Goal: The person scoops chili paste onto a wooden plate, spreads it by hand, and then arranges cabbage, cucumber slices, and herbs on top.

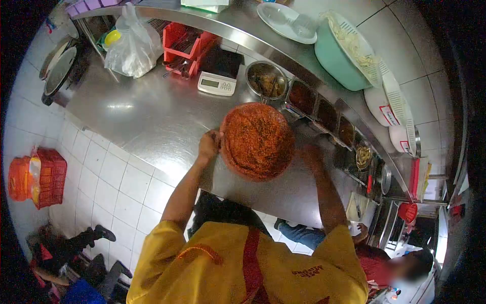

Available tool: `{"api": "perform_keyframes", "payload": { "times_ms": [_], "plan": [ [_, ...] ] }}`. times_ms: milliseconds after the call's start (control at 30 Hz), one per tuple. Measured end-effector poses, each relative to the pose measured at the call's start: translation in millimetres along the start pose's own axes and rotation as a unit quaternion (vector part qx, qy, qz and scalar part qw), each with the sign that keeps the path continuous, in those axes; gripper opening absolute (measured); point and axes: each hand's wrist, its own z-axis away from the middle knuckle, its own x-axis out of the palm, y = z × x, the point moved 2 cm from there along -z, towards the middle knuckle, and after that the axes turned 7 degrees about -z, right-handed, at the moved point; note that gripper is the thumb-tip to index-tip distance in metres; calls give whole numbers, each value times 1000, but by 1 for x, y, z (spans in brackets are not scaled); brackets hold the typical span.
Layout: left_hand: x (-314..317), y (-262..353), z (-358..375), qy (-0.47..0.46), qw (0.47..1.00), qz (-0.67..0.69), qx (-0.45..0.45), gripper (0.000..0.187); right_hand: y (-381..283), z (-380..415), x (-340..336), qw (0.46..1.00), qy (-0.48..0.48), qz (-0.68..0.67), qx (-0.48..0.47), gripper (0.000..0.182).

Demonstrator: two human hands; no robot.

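A large round bowl (pixel 234 166) full of coarse red-orange paste (pixel 259 137) is in front of me over the steel counter. My left hand (pixel 208 146) grips the bowl's left rim, thumb up against the edge and the other fingers below. On the opposite side, my right hand (pixel 310 155) is close to the bowl's right edge, dark and smeared, with its fingers not distinct. Just beyond the bowl stands a metal pot (pixel 266 80) with brownish food and a utensil in it.
A digital scale (pixel 217 83), red bins (pixel 185 48) and a plastic bag (pixel 132 48) line the counter's back. Sauce trays (pixel 326 112) run along the right. An upper shelf holds a green tub (pixel 340 55). A person in red (pixel 374 266) is at the lower right; others are lower left.
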Motion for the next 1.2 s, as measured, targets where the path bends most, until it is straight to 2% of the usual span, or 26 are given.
{"api": "perform_keyframes", "payload": {
  "times_ms": [67,167,267,367,400,467,567,667,733,833,867,967,1067,1100,1167,1200],
  "plan": [
    [-4,11,3,26,998,-55,25,38,12,-38,-7,999,34,-9,27,32],
    [8,-26,-13,10,999,36,-10,36,13,-67,-5,998,43,-3,41,31],
    [9,-35,-15,11,998,49,23,36,16,-49,-15,999,-13,7,35,30],
    [-2,8,3,26,999,-22,-29,36,17,-18,-28,998,-34,-1,43,30],
    [-1,7,2,23,1000,-5,-19,35,17,-12,-28,998,-29,-12,49,29],
    [0,0,-1,15,1000,23,4,34,15,-14,-19,997,6,-46,62,29],
    [-1,-4,-5,34,998,-14,55,32,2,-42,17,989,68,-109,71,29],
    [-1,-5,-4,-29,991,131,-7,32,-15,-81,54,979,110,-159,60,28],
    [2,-11,-4,-23,991,133,12,27,-22,-103,73,976,124,-176,42,28],
    [15,-50,-23,-14,992,123,34,24,-37,-121,85,981,130,-144,-2,28],
    [14,-49,-22,-12,994,107,32,25,-58,-117,77,987,140,-82,-7,28],
    [2,-13,-7,-7,999,39,8,26,-74,-116,96,992,90,4,-89,27],
    [1,-12,-8,-47,990,131,-13,35,-82,-103,113,982,42,89,-160,28],
    [1,-12,-7,-52,989,135,-19,35,-92,-94,115,993,-32,62,-94,29],
    [-1,-8,-8,-63,988,141,-32,36,-151,-52,68,984,-175,3,40,35],
    [0,-12,-10,-66,989,134,-12,35,-162,-27,48,999,-16,14,-24,37]
  ]
}}
